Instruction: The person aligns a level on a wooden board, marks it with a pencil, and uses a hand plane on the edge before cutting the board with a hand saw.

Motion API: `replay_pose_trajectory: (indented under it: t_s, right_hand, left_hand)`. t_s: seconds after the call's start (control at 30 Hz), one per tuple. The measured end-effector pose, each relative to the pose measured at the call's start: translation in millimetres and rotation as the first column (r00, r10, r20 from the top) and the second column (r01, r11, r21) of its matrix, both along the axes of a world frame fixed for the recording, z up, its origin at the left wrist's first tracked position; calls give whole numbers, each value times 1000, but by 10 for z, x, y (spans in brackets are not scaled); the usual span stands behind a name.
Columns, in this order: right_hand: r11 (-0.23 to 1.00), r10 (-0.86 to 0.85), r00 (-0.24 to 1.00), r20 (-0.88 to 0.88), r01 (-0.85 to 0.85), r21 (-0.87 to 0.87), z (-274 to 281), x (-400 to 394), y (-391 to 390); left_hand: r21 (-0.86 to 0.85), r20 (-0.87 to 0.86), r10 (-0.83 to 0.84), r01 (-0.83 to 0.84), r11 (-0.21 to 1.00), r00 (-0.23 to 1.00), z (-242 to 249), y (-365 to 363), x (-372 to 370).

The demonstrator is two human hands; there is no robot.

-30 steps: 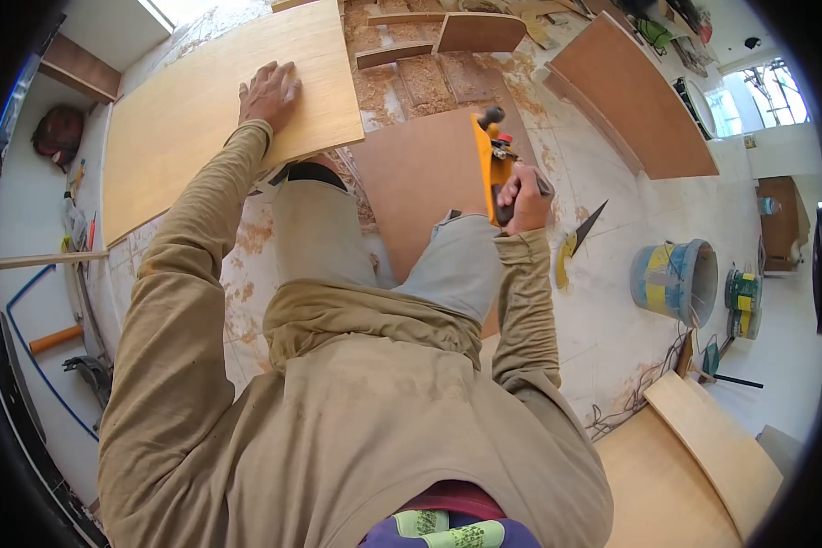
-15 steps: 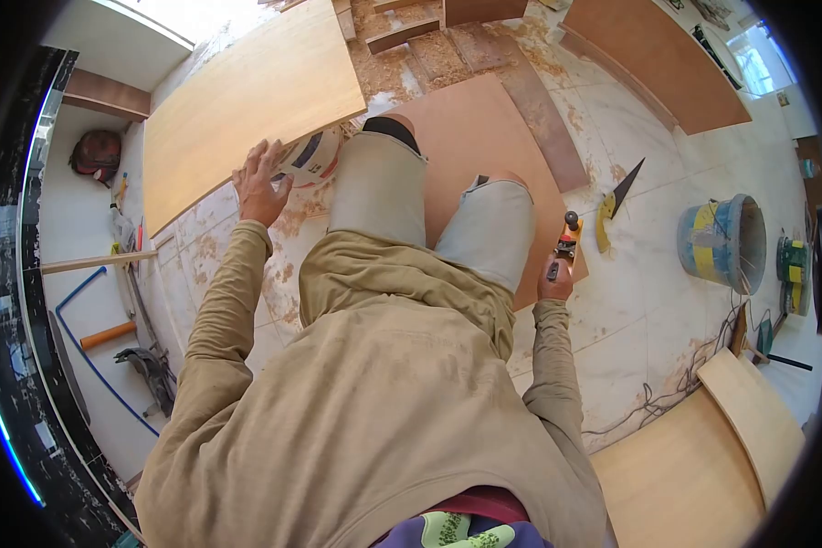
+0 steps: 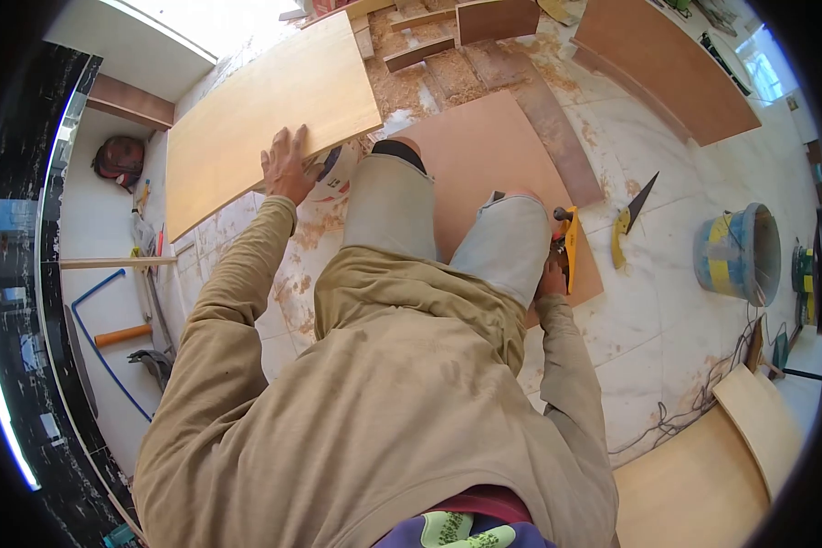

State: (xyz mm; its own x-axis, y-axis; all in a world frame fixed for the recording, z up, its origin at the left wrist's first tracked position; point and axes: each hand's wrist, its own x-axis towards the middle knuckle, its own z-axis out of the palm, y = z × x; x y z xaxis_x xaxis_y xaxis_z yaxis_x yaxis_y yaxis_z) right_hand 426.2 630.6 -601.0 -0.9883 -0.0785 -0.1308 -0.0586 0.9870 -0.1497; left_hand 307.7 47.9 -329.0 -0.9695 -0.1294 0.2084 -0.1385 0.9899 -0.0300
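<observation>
Below the near edge of a pale plywood panel, my left hand reaches up with its fingers lying over the top face and its thumb at the edge, holding the panel there. A white bucket shows partly beneath that panel. My right hand is closed around a hand plane with a black front knob and orange-yellow body, beside my right thigh. The plane is tilted so its side shows. Under my legs lies a reddish-brown plywood sheet.
A handsaw with a yellow handle lies on the tiled floor to the right. Beyond it stands a blue-and-yellow bucket. Cables and more boards lie at lower right. Wood shavings surround boards at the top. A blue hacksaw frame is at left.
The view has shifted slightly. My left hand has slid farther onto the panel. My right hand has come closer to my thigh and turned the hand plane, showing its yellow side.
</observation>
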Motion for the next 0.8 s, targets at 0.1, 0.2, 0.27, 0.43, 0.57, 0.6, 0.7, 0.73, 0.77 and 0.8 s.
replay_pose_trajectory:
  t_s: [0.1, 0.2, 0.27, 0.43, 0.57, 0.6, 0.7, 0.73, 0.77, 0.8]
  right_hand:
    - [998, -27, 994, 104, 33, -58, 9, 34, -16]
    - [996, 58, 984, 168, -46, -72, 39, 21, 81]
    - [974, 69, 995, 79, -50, -221, -51, -26, 134]
    - [885, -217, 973, -78, 162, -437, 135, -364, 404]
    - [790, -553, 819, -156, 455, -411, 133, -935, 1042]
    - [763, -618, 775, -131, 550, -340, 56, -1058, 1254]
    - [673, -739, 673, -20, 738, -50, -46, -1304, 1660]
    - [624, -782, 623, 35, 781, 40, 55, -1376, 1688]
    - [638, -770, 633, 75, 766, 85, -76, -1440, 1753]
    - [653, -757, 643, 116, 745, 131, -286, -1509, 1955]
  left_hand:
    - [-25, -34, 86, -86, 996, 996, -48, -300, 170]
    - [-36, -14, 86, -86, 996, 996, -1, -421, 240]
    - [-25, 5, 41, -41, 999, 999, 29, -423, 202]
    - [-33, 44, -102, 104, 994, 994, 115, -65, -90]
    - [-66, 86, -96, 102, 993, 992, 33, 23, -268]
    - [-66, 109, -74, 81, 995, 991, 28, 55, -292]
    - [-68, 155, -13, 24, 997, 988, 93, 140, -380]
    - [-65, 155, 3, 8, 998, 988, 79, 155, -420]
    - [-62, 156, 21, -12, 998, 988, 68, 166, -459]
    - [-62, 172, 33, -23, 998, 985, 81, 193, -501]
